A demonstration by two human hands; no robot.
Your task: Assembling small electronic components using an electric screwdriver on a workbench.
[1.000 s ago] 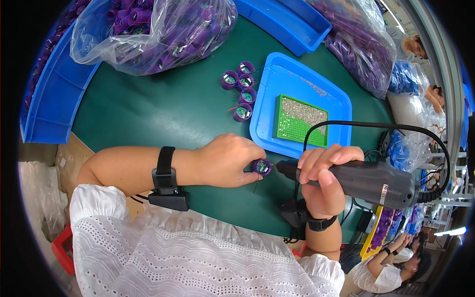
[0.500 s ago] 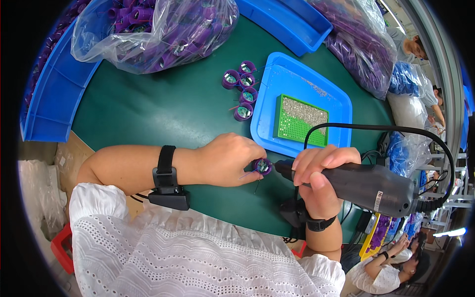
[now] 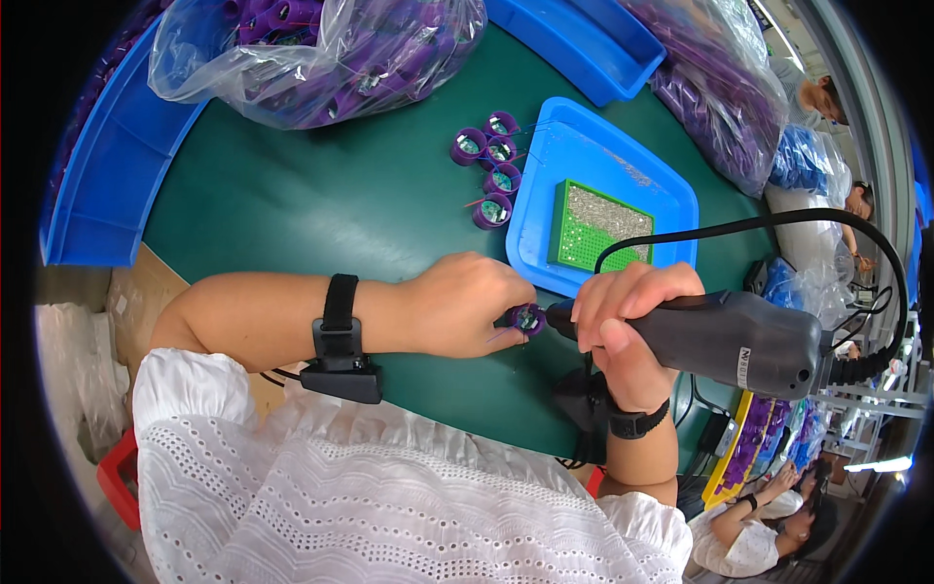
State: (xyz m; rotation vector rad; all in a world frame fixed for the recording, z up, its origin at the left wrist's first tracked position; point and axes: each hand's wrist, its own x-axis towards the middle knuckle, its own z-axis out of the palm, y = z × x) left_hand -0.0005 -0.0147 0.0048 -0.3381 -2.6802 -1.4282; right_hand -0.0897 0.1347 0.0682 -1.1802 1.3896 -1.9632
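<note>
My left hand (image 3: pixel 475 304) is closed, its thumb and fingers pinching a small purple cup-shaped housing (image 3: pixel 528 319). The housing's open end faces right and shows a circuit board inside; thin wires trail from it. From the right, my right hand (image 3: pixel 630 326) grips a dark electric screwdriver (image 3: pixel 735 341), whose narrow tip points at the housing's open end. Whether the tip touches anything inside is too small to tell. Beyond my hands, several more purple housings (image 3: pixel 491 211) with boards stand clustered beside a blue tray (image 3: pixel 526 175). In that tray lies a green perforated plate (image 3: pixel 574 249) strewn with small metal screws.
A clear bag of purple housings (image 3: pixel 389 63) lies at the far left, near a large blue bin (image 3: pixel 107 185). Another blue bin (image 3: pixel 593 49) and a bag of purple parts (image 3: pixel 725 127) sit at the far right. The black cord (image 3: pixel 739 229) arches over the tray. Other people are at the right.
The view has shifted slightly, so the table's things appear farther right and higher. The screwdriver lies a little more level, its tip still at the housing. Both hands keep their holds.
</note>
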